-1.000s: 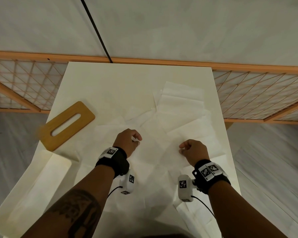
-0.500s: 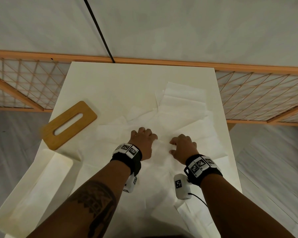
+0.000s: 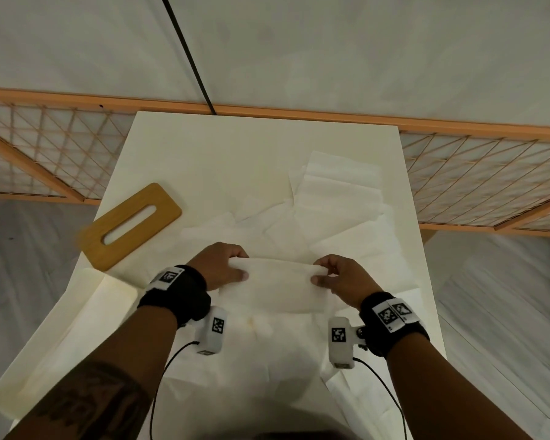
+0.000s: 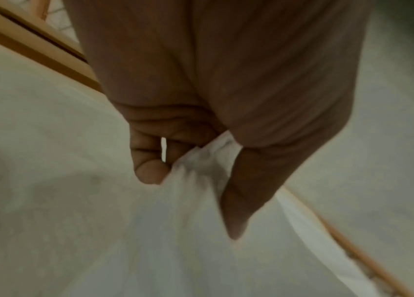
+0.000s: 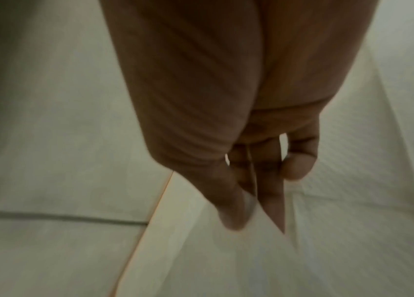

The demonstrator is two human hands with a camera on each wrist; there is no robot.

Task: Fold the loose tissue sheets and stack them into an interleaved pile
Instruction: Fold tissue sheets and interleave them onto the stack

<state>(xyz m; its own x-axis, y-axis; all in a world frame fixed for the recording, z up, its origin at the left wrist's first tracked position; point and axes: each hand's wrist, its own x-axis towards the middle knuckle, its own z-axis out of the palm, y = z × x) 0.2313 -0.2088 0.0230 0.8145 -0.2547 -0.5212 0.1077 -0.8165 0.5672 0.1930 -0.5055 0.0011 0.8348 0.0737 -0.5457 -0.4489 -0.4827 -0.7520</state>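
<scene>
Both hands pinch one tissue sheet [image 3: 273, 287] by its far edge, lifted above the table [image 3: 235, 147].
Left hand [image 3: 218, 265] and right hand [image 3: 342, 277] grip opposite ends; limp, light, tear-prone paper likely handles best at its corners.

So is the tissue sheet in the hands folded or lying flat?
Folding: the tissue sheet is lifted, far edge pinched by left hand and right hand.

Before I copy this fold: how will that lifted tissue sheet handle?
Probably floppy: the tissue sheet sags between the left hand and right hand. Likely very light, since pinches hold it. It bunches at the left grip, so it probably creases easily.
</scene>
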